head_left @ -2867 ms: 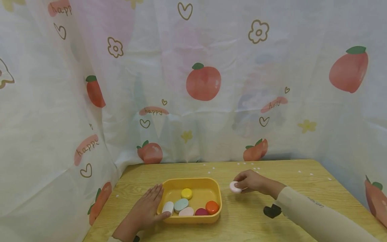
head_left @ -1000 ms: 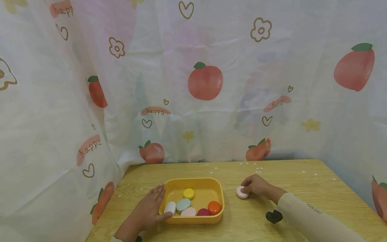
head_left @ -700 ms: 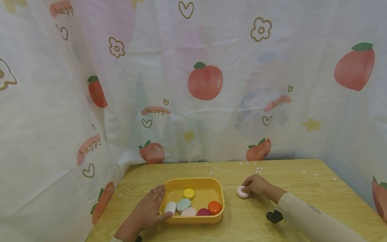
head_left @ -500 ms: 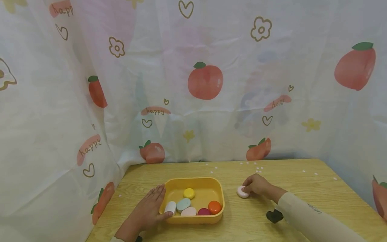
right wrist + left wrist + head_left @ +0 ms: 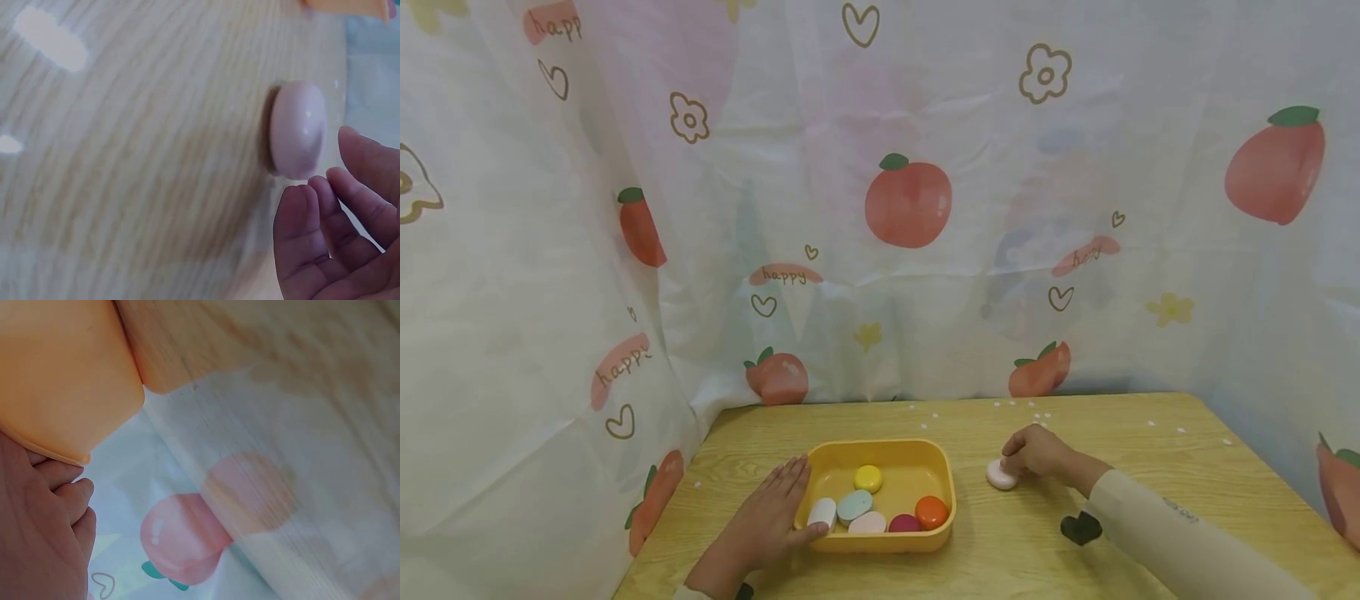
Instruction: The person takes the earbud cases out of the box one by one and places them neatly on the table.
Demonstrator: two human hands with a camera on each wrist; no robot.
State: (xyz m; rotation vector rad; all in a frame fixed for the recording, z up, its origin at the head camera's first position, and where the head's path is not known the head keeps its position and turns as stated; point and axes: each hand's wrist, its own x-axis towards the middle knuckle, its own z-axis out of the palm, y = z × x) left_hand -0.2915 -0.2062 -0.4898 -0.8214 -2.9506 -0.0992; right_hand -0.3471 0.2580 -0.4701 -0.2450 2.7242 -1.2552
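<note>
A pale pink, smooth, rounded disc-like piece (image 5: 1002,474) lies flat on the wooden table to the right of a yellow tray (image 5: 880,543). Just above and beside it is my right hand (image 5: 1043,452). In the right wrist view the thumb and fingertips (image 5: 297,209) are spread loosely beside the pink piece (image 5: 299,128), with nothing between them. My left hand (image 5: 765,512) rests with straight fingers along the tray's left rim, its thumb over the near-left corner. From the left wrist, fingers (image 5: 75,497) show against the tray's edge (image 5: 69,381).
Inside the tray sit a yellow piece (image 5: 868,478), a pale green one (image 5: 854,506), a white one (image 5: 823,514), a pale pink one, a magenta one (image 5: 905,522) and an orange one (image 5: 931,512). A printed curtain (image 5: 820,317) hangs behind and beside the table.
The pale pink piece, held tilted in my right fingers at first, was set down flat slightly to the right. My right fingers have since loosened and risen a little. The left hand stays on the tray.
</note>
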